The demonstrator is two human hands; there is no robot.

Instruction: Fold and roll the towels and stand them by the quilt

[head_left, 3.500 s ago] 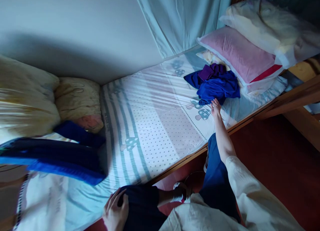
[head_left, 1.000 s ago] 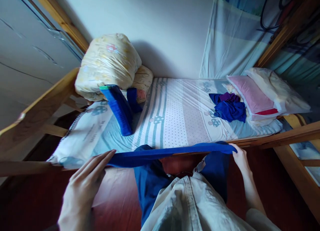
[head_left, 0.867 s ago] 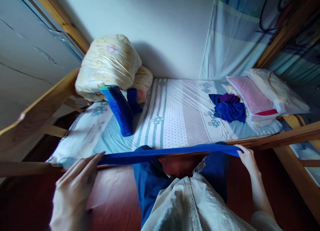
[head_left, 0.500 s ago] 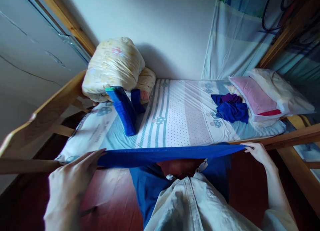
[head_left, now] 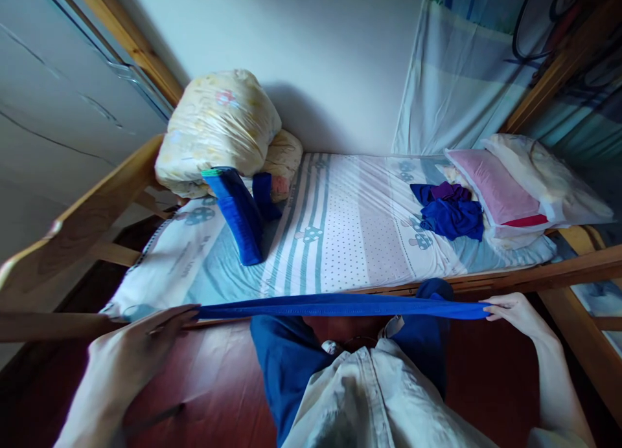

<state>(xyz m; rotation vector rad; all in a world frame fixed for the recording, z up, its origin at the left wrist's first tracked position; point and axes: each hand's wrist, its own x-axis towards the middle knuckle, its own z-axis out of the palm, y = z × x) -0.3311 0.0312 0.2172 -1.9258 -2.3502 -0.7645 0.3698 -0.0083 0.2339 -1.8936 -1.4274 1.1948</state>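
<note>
A long blue strip of cloth point(head_left: 330, 305) is stretched nearly level above my lap, in front of the bed's near edge. My left hand point(head_left: 131, 347) is closed on its left end, and my right hand point(head_left: 515, 313) pinches the right end between thumb and fingers. The cloth looks narrow, with a stitched line along it; its exact kind I cannot tell. On the bed, a stack of folded blue cloth point(head_left: 236, 218) leans against a bundled quilt point(head_left: 218, 124). Farther right lies a crumpled pile of blue and purple cloth point(head_left: 451, 212).
The bed point(head_left: 340, 241) has a striped, dotted sheet and wooden rails point(head_left: 534, 273). A pink pillow point(head_left: 500, 182) and a clear-wrapped white bundle point(head_left: 564, 176) lie at its right end. A curtain point(head_left: 447, 79) hangs behind. The floor point(head_left: 208, 383) is reddish.
Both hands have lowered slightly toward me and moved a little farther apart. The cloth between them now looks narrower and more edge-on. Things on the bed have not moved.
</note>
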